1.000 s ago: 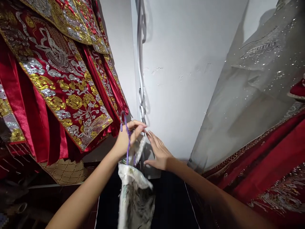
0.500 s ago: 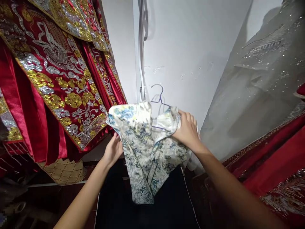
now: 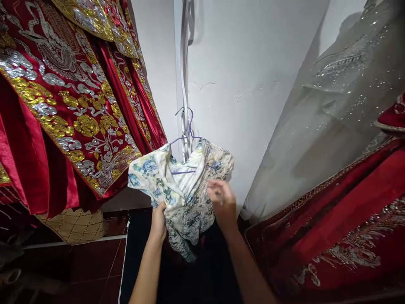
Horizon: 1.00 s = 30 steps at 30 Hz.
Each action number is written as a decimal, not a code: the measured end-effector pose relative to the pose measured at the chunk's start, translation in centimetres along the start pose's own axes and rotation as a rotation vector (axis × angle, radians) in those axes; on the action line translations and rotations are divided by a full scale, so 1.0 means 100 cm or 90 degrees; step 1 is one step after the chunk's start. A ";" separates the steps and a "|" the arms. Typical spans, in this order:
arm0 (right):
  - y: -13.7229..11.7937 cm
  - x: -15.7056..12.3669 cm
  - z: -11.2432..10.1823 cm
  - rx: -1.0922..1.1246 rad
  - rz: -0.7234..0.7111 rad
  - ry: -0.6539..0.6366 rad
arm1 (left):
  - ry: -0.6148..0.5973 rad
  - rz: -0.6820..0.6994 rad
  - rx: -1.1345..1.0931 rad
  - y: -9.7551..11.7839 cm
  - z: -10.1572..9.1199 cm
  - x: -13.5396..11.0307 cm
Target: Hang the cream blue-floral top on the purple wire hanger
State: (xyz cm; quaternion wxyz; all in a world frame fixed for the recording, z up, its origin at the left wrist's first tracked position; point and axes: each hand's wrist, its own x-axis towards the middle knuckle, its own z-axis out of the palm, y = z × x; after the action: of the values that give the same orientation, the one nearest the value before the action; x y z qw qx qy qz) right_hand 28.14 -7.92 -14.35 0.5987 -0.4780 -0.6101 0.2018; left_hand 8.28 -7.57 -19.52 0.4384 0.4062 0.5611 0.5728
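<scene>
A short-sleeved floral blouse (image 3: 177, 211), cream with blue and green print and a white-lined V neck, hangs on a thin purple hanger (image 3: 190, 126). Both shoulders of the blouse sit over the hanger, whose lower bar shows inside the neckline. My left hand (image 3: 159, 221) is closed on the blouse's side below the sleeve, thumb in front and fingers hidden behind the cloth. In front of the blouse's other side is my right hand (image 3: 224, 202), slightly blurred, its fingers loosely bent and apart with nothing visible in them. Whether it touches the cloth I cannot tell.
Red garments (image 3: 79, 105) with gold and silver sequins hang on the left. A white strap or cord (image 3: 183, 63) runs down the pale wall (image 3: 237, 55). To the right hang a sparkling, sheer white garment (image 3: 316, 114) and a red beaded garment (image 3: 344, 215).
The blouse has turned to face me and spread on its hanger, shifting left. My right hand has left the shoulder and moved down to the front. My left hand now grips the side.
</scene>
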 end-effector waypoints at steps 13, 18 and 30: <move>0.006 -0.033 0.022 0.199 0.196 -0.398 | 0.171 0.075 -0.165 -0.006 -0.011 -0.029; 0.020 -0.049 0.026 0.178 0.252 -0.435 | 0.447 0.385 -0.038 -0.025 -0.006 -0.028; 0.012 -0.014 0.017 0.183 0.231 -0.506 | -0.360 0.180 -0.074 -0.009 0.021 -0.017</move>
State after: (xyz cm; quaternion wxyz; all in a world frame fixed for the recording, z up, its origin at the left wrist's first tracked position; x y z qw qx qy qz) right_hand 26.71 -8.01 -16.41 0.3331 -0.3748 -0.6649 0.5536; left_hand 10.84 -8.60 -20.33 0.5156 0.5974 0.3214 0.5233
